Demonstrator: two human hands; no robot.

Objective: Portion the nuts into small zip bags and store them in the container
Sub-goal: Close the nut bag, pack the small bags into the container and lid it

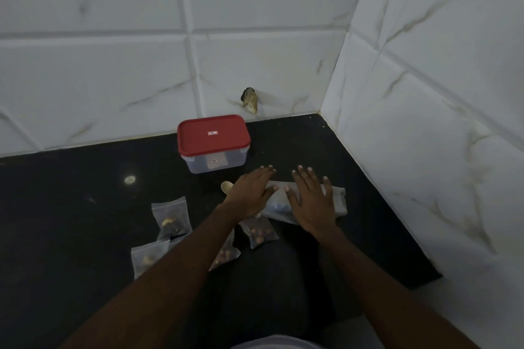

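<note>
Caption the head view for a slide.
Left hand and right hand flat on the large bag; filled zip bags and closed container nearby.

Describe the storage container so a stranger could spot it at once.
Find the black counter below the white tiled back wall. Near that wall, just beyond the left hand and right hand, stands the container. It is the only rigid box, clear-sided with a shut red lid, unlike the soft zip bags of nuts lying nearer the person.
</note>
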